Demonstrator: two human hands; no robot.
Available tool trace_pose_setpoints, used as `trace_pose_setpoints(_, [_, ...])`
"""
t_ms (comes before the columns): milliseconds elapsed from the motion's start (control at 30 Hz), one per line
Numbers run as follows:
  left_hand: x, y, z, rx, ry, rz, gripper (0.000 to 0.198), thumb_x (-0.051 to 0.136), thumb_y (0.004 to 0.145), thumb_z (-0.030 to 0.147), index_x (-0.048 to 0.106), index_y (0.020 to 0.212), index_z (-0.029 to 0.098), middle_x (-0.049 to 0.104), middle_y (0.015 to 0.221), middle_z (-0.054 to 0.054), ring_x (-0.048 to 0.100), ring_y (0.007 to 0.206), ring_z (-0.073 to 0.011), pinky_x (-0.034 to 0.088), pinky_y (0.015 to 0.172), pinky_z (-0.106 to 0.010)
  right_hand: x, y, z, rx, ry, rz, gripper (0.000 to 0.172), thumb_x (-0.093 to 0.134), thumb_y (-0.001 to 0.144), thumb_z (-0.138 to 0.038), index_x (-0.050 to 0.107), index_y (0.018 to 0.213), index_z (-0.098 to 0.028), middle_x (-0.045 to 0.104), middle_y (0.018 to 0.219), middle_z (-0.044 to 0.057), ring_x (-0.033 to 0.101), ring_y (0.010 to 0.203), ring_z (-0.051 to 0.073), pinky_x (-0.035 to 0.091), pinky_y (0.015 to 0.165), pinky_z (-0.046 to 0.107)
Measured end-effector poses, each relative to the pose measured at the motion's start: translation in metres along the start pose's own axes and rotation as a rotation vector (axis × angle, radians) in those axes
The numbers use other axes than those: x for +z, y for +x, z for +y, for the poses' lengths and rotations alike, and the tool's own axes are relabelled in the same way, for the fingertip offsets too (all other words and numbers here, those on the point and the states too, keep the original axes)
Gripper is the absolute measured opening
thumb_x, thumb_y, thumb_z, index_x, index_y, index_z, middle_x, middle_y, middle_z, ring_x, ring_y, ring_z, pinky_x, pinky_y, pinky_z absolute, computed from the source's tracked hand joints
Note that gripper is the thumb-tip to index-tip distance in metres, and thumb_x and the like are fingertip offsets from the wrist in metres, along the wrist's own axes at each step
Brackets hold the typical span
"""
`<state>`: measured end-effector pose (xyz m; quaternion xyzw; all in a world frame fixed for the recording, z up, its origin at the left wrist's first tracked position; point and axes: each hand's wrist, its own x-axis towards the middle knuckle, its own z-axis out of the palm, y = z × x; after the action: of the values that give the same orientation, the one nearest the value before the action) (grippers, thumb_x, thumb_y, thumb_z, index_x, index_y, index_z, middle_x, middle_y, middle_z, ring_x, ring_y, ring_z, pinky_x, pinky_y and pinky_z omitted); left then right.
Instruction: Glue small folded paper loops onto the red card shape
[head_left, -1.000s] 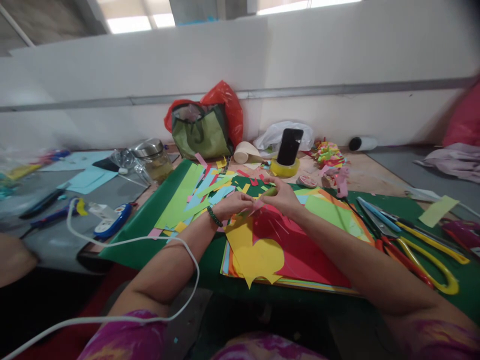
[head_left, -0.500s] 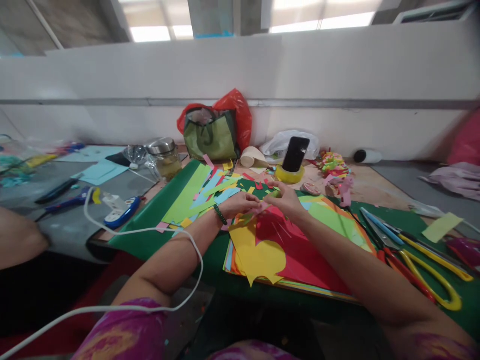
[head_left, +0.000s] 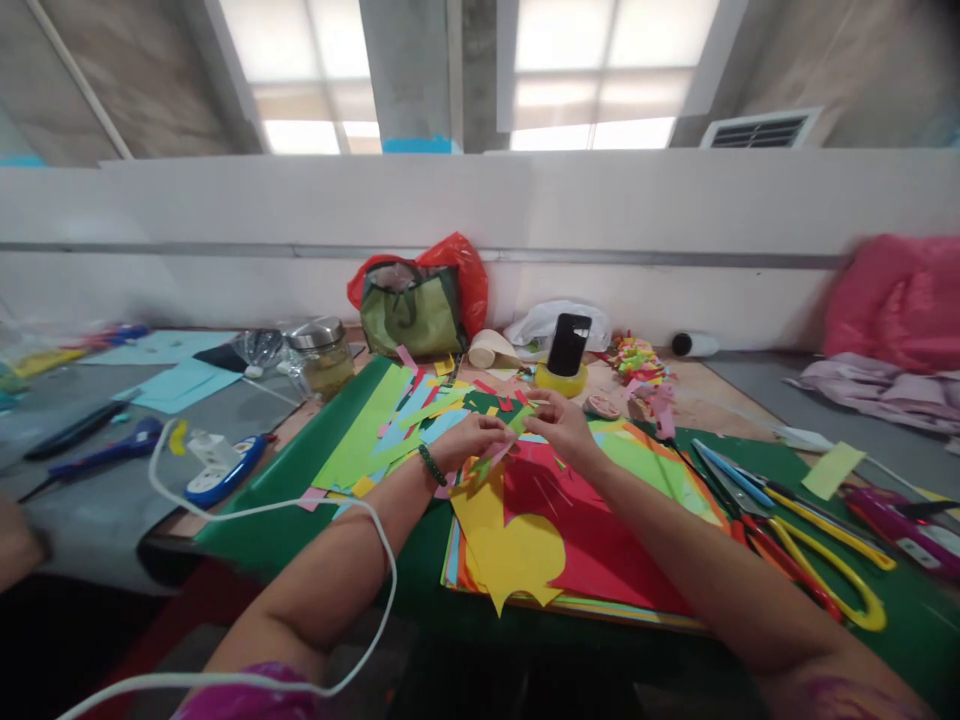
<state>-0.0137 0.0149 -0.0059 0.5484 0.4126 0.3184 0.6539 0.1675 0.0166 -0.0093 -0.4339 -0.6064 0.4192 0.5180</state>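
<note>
My left hand (head_left: pixel 469 440) and my right hand (head_left: pixel 559 425) meet over a stack of coloured paper sheets (head_left: pixel 600 520). Both have their fingers pinched on a small pink and green paper piece (head_left: pixel 510 432) held between them. A green bead bracelet (head_left: pixel 430 464) sits on my left wrist. Under my hands lie a red sheet (head_left: pixel 592 500) and a cut yellow sheet (head_left: pixel 510 545). Loose strips of green, blue and yellow paper (head_left: pixel 405 405) lie just left of my left hand.
A green mat (head_left: pixel 285 480) covers the table. Yellow-handled scissors (head_left: pixel 825 560), red scissors and pens lie at the right. A phone (head_left: pixel 568 343) stands in a yellow tape roll; a jar (head_left: pixel 322 350), bags (head_left: pixel 416 295), a glue gun (head_left: pixel 221 465) and white cable (head_left: pixel 247 510) lie around.
The camera has tilted upward, so the table sits lower in view and the ceiling shows. My hands stay together on the small paper piece, hardly shifted.
</note>
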Motion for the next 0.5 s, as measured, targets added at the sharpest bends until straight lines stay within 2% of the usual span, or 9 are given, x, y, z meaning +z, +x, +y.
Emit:
trace_pose_setpoints(67, [-0.001,0.0,0.001,0.005,-0.013,-0.007,0.031,0.082,0.054,0.032,0.066,0.069,0.011,0.066,0.061,-0.003,0.061,0.055,-0.0118,0.042,0.049,-0.019,-0.009,0.004,-0.006,-0.014,0.007,0.059,0.041,0.071,0.057,-0.039,0.058,0.09,-0.019,0.062,0.059,-0.004,0.061,0.058,0.016,0.049,0.061,0.031])
trace_pose_setpoints(167, [-0.004,0.0,0.003,0.004,-0.047,-0.012,0.031,0.082,0.053,0.032,0.064,0.068,0.012,0.069,0.066,-0.006,0.067,0.063,-0.017,0.05,0.057,-0.024,-0.033,0.01,-0.024,-0.058,0.049,0.238,0.042,0.072,0.057,-0.043,0.056,0.088,-0.02,0.065,0.066,-0.001,0.064,0.063,0.016,0.052,0.065,0.031])
trace_pose_setpoints(200, [-0.005,-0.001,0.004,0.008,-0.049,-0.008,0.03,0.082,0.054,0.031,0.063,0.068,0.012,0.068,0.066,-0.006,0.067,0.063,-0.0172,0.051,0.059,-0.026,-0.044,0.01,-0.033,-0.057,0.031,0.257,0.044,0.073,0.057,-0.043,0.056,0.09,-0.02,0.065,0.067,-0.001,0.064,0.062,0.016,0.051,0.063,0.031])
trace_pose_setpoints(267, [-0.006,-0.002,0.006,0.022,-0.041,0.002,0.03,0.082,0.054,0.031,0.062,0.066,0.013,0.067,0.064,-0.005,0.066,0.061,-0.0163,0.053,0.062,-0.027,-0.066,0.002,-0.054,-0.035,-0.078,0.213,0.047,0.074,0.057,-0.042,0.057,0.095,-0.019,0.065,0.067,-0.001,0.061,0.056,0.014,0.049,0.056,0.029])
trace_pose_setpoints(333, [-0.006,-0.003,0.009,0.047,-0.015,0.002,0.029,0.082,0.055,0.03,0.061,0.066,0.013,0.066,0.062,-0.003,0.065,0.06,-0.0146,0.054,0.066,-0.027,-0.092,-0.016,-0.077,-0.046,-0.271,0.147,0.046,0.073,0.061,-0.041,0.06,0.099,-0.019,0.065,0.069,0.0,0.057,0.052,0.014,0.045,0.051,0.027])
trace_pose_setpoints(400, [-0.005,-0.004,0.012,0.049,0.005,-0.027,0.029,0.082,0.055,0.029,0.061,0.068,0.015,0.067,0.064,-0.002,0.065,0.062,-0.0133,0.054,0.068,-0.025,-0.121,-0.044,-0.096,-0.099,-0.509,0.143,0.035,0.068,0.068,-0.042,0.065,0.095,-0.019,0.067,0.072,0.002,0.057,0.057,0.015,0.044,0.053,0.028])
trace_pose_setpoints(500, [-0.005,-0.005,0.02,0.052,0.054,0.007,0.03,0.082,0.054,0.031,0.061,0.068,0.014,0.067,0.064,-0.001,0.066,0.062,-0.0148,0.054,0.067,-0.025,-0.164,-0.094,-0.106,-0.052,-0.861,0.169,0.021,0.06,0.077,-0.038,0.071,0.082,-0.02,0.07,0.076,0.004,0.06,0.067,0.018,0.044,0.06,0.028])
